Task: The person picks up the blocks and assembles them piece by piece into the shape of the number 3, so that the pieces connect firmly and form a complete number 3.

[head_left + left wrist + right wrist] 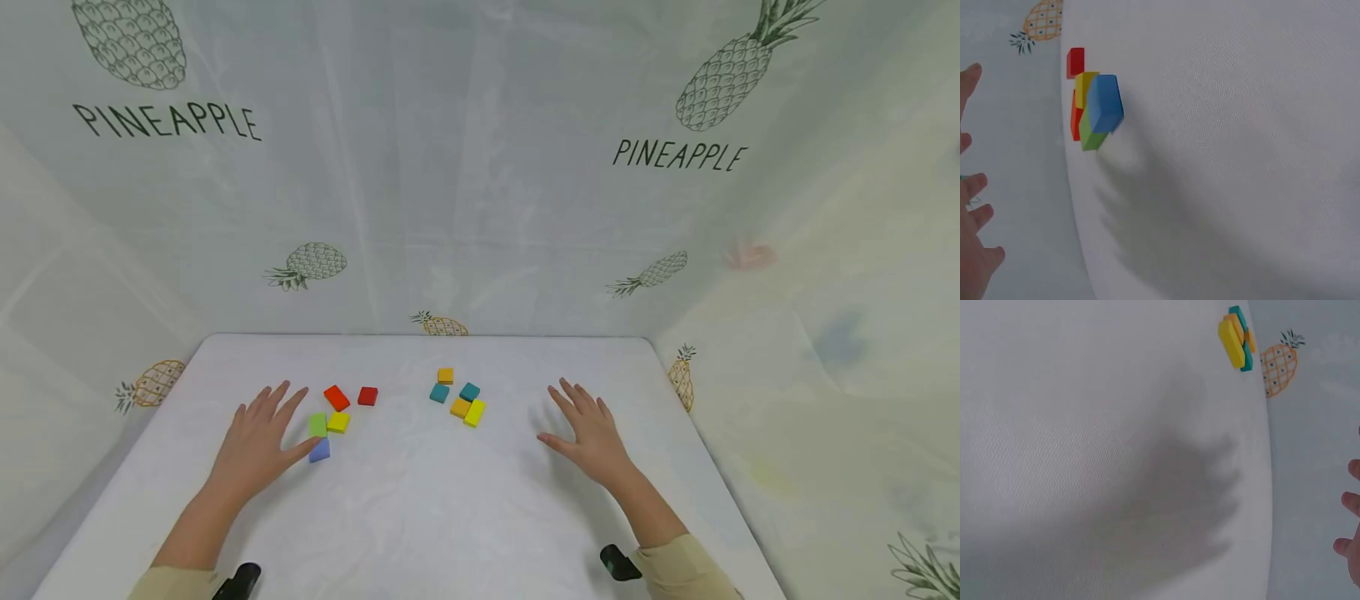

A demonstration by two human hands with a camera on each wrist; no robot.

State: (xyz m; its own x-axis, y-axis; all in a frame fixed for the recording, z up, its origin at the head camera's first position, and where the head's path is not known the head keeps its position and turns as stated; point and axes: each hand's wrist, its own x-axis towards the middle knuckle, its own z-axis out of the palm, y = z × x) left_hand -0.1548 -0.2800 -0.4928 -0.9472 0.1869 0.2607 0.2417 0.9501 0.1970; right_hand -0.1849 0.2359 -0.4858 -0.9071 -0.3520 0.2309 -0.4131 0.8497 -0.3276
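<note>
My left hand (255, 446) hovers over the left side of the table with its fingers spread, holding nothing. Just right of it lie a blue block (320, 451), a light green block (318, 425), a yellow block (339, 422), an orange-red block (337, 397) and a red block (367, 396). In the left wrist view the blue block (1105, 103) looks nearest. My right hand (591, 433), also spread and holding nothing, is above the right side. Left of it sit a bright yellow block (475, 413), two orange blocks (446, 376) and two teal blocks (469, 392).
A white table (420, 517) with rounded far corners carries the blocks. Behind it hangs a pale curtain (480, 167) printed with pineapples. Dark wrist devices (619, 563) sit at both sleeves. Both hands cast shadows on the tabletop.
</note>
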